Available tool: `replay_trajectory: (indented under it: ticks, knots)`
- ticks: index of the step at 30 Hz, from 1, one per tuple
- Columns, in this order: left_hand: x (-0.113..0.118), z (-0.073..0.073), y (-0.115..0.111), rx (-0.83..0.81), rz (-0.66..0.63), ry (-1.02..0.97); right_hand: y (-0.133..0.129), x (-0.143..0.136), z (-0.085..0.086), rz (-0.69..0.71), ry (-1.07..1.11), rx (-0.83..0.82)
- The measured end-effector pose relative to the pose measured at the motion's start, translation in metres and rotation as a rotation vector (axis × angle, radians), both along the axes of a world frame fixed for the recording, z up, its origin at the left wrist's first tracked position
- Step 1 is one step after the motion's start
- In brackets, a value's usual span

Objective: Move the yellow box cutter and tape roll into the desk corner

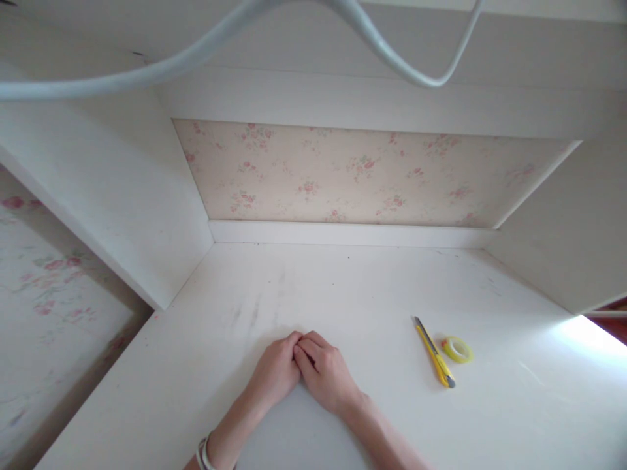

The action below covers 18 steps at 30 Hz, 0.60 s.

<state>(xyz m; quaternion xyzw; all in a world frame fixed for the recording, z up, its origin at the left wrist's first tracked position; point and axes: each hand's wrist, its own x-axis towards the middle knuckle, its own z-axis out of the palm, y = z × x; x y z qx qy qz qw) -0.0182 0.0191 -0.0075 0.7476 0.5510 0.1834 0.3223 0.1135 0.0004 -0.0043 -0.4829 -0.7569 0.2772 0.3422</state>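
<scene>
My left hand (280, 367) and my right hand (327, 373) are folded together on the white desk (304, 281), near its front. Their fingers are closed and pressed against each other, and no object shows between them. The palms face away from view. Off to the right lies a yellow utility knife (435, 356), a short bit of blade showing at its far end. Just beside the knife is a roll of clear yellowish tape (457, 350), lying flat. Neither hand touches the knife or the tape.
White side panels (112, 170) close in the desk at left and right, with a floral-papered wall (337, 173) behind. Overhead, a white cable (196, 55) hangs across the view below a shelf (490, 46). The desk's left edge drops off beside the left panel.
</scene>
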Motion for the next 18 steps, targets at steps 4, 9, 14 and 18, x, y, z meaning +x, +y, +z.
replay_trajectory:
  ticks: [4, 9, 14, 18]
  knots:
    - [0.0, -0.001, 0.001, 0.014, -0.01, -0.011, 0.0, -0.001, 0.002, -0.003, 0.014, -0.016]
    - [0.001, 0.008, 0.0, -0.029, -0.014, 0.008, -0.008, 0.006, 0.013, -0.035, 0.139, -0.058]
    - [-0.001, 0.007, 0.0, -0.032, 0.004, 0.016, -0.029, 0.084, 0.01, -0.405, 0.14, -0.06]
    - [-0.003, 0.002, -0.001, -0.002, -0.026, 0.009, -0.046, 0.192, -0.001, -0.757, -0.189, 0.081]
